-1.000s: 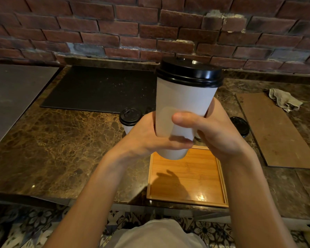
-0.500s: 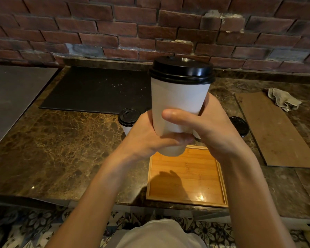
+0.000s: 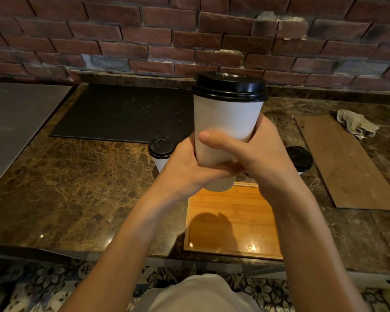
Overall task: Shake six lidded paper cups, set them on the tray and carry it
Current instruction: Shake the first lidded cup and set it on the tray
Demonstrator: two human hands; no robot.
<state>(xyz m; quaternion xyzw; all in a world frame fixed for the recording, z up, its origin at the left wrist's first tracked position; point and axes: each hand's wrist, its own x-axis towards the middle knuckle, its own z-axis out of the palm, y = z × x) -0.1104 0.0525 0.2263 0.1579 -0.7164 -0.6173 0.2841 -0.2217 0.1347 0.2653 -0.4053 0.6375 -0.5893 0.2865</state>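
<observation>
Since a second ago the held cup has slid a little to the left, both hands going with it, and it has hardly moved in the last half second. Furthest left, a waiting cup (image 3: 161, 154) stands on the marble counter (image 3: 77, 176), just behind the left hand (image 3: 186, 171). That hand wraps the lower wall of the held cup (image 3: 225, 118) from its side, thumb lying across the front. The cup hangs upright in the air over the far edge of the wooden tray (image 3: 257, 210), which shows nothing on it. Its paper wall probably dents under a hard squeeze, and its black lid (image 3: 230, 86) looks only pressed on (how full it is cannot be told), so a firm, even hold low on the wall seems right, perhaps with a finger over the lid. The right hand (image 3: 266, 161) clasps the same cup from the other side, its thumb crossing the front above the left one. Further right, a second waiting cup (image 3: 300, 159) peeps out behind that wrist; any others are hidden.
</observation>
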